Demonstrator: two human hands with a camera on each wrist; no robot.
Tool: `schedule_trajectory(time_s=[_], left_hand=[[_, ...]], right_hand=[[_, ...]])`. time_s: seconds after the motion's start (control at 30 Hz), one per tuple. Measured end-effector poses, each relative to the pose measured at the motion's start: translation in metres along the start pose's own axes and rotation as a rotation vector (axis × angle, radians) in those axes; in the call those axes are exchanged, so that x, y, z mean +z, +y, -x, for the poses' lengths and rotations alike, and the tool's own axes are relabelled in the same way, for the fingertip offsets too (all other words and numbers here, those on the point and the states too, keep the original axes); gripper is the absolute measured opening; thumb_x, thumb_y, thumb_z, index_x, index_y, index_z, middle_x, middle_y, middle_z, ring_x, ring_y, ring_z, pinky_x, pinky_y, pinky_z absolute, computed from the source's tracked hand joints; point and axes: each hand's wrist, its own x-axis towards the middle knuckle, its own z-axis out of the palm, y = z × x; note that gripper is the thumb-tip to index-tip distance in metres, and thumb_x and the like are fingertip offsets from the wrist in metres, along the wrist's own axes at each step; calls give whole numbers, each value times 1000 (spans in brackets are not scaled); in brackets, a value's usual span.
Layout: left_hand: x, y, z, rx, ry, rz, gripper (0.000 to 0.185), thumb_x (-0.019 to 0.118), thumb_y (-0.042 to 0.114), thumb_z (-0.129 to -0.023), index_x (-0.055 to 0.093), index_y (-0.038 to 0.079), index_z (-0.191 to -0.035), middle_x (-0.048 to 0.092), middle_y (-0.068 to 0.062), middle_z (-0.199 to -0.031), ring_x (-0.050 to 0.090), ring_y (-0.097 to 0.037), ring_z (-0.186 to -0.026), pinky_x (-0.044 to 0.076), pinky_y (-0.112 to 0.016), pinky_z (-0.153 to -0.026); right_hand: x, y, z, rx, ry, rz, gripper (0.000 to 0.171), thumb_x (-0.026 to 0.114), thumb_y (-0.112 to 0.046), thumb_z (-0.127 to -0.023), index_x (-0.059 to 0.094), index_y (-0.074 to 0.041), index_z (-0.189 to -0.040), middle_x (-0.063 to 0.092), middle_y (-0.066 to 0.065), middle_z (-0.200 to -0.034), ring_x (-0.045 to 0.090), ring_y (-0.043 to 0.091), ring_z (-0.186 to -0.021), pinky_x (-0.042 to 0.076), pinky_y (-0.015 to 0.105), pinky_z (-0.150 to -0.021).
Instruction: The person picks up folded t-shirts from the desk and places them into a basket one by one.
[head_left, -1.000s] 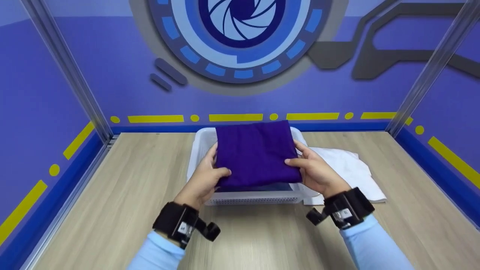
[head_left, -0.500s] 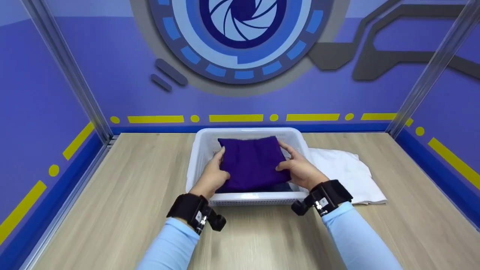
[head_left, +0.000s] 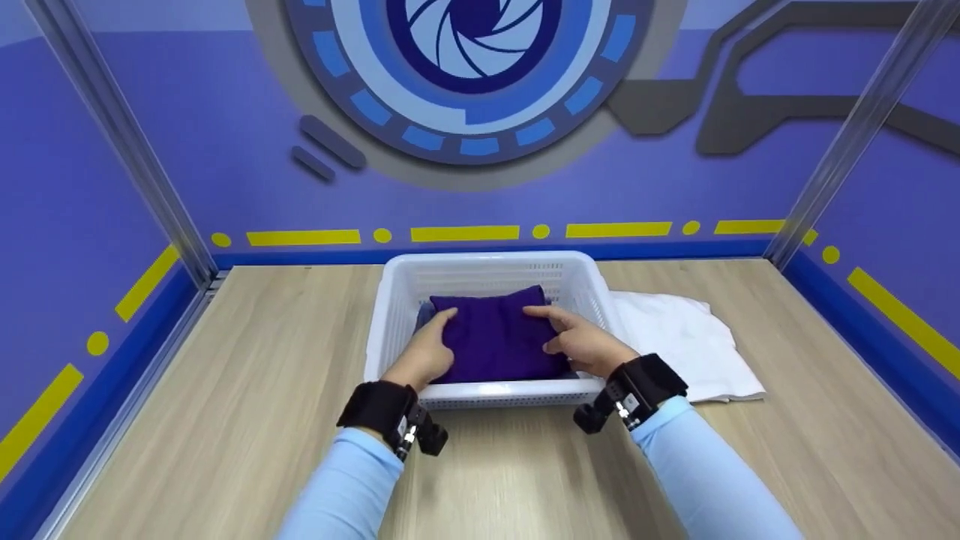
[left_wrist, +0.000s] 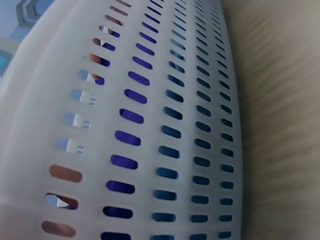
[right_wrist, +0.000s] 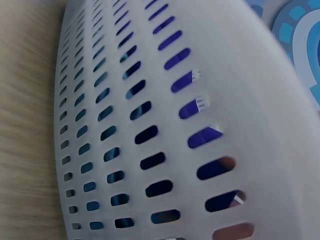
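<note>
Folded purple cloth (head_left: 499,339) lies flat in the white basket (head_left: 397,289), both hands on it.
We note its long axis running left to right, parallel to the basket's near wall. Left hand (head_left: 427,351) lies on its left edge, right hand (head_left: 577,341) on its right part; each grip is loose, fingers stretched flat, clamping nothing. A white cloth (head_left: 686,341) lies on the worktop (head_left: 247,390), right of the basket.

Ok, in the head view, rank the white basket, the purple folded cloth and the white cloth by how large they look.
1. White basket, clearly largest.
2. Purple folded cloth and white cloth: too close to rank, since both are partly hidden, the purple by the hands and the white behind the basket.
</note>
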Motion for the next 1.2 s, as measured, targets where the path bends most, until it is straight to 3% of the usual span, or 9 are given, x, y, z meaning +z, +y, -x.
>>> schedule_trajectory(time_s=[0.1,0.17,0.27,0.4,0.5,0.67,0.8,0.93,1.2], left_hand=[[1,1,1,-32,-11,-59,72,35,-20,-78,26,0,-146,27,-20,-149,30,-30,-133,36,-40,-103],[1,1,1,-45,-21,-113,67,35,-17,-79,26,-5,-145,24,-23,-150,23,-32,-137,22,-42,-112],[1,2,1,-41,-29,-201,60,37,-13,-80,30,-13,-140,19,-27,-150,15,-36,-139,15,-42,-113],[2,2,0,-23,-31,-322,50,41,-8,-80,41,-20,-128,16,-30,-149,18,-41,-137,19,-43,-112],[2,3,1,-24,-56,-352,49,40,-4,-83,40,-22,-128,19,-32,-147,22,-44,-134,21,-44,-111],[1,2,4,-43,-66,-271,51,37,-1,-87,33,-20,-134,32,-33,-141,29,-41,-132,25,-45,-110],[1,2,4,-27,-4,-257,47,42,4,-88,40,-19,-130,43,-31,-134,38,-41,-127,32,-45,-106],[1,2,4,20,89,-244,45,46,7,-90,46,-15,-128,38,-30,-139,37,-40,-129,30,-45,-107],[-7,-6,10,311,426,-313,30,52,1,-85,64,-2,-112,46,-18,-138,44,-33,-126,35,-41,-105]], right_hand=[[0,1,0,-7,-1,52,67,44,13,-86,38,-18,-145,18,12,-154,42,11,-62,36,21,-55],[0,2,1,-15,0,78,66,44,13,-86,36,-14,-146,22,14,-151,32,11,-52,31,20,-47],[1,3,1,4,31,118,65,47,12,-84,35,-8,-145,24,17,-150,54,18,-78,46,23,-63],[2,4,0,21,73,167,64,52,8,-82,35,1,-143,23,20,-151,42,33,-123,42,41,-96],[3,3,-1,28,87,185,63,56,4,-82,34,7,-141,27,24,-148,40,34,-126,37,43,-103],[4,3,-1,36,105,243,62,58,-3,-84,33,10,-140,33,27,-143,37,34,-129,32,43,-107],[4,3,-2,26,109,275,62,58,-5,-85,32,12,-139,32,29,-143,32,36,-132,27,45,-109],[5,4,-3,33,120,272,64,58,-6,-84,30,12,-140,32,29,-144,29,36,-133,24,45,-110],[3,3,-3,-14,161,262,64,55,-6,-84,30,13,-140,33,28,-143,30,36,-133,25,44,-110]])
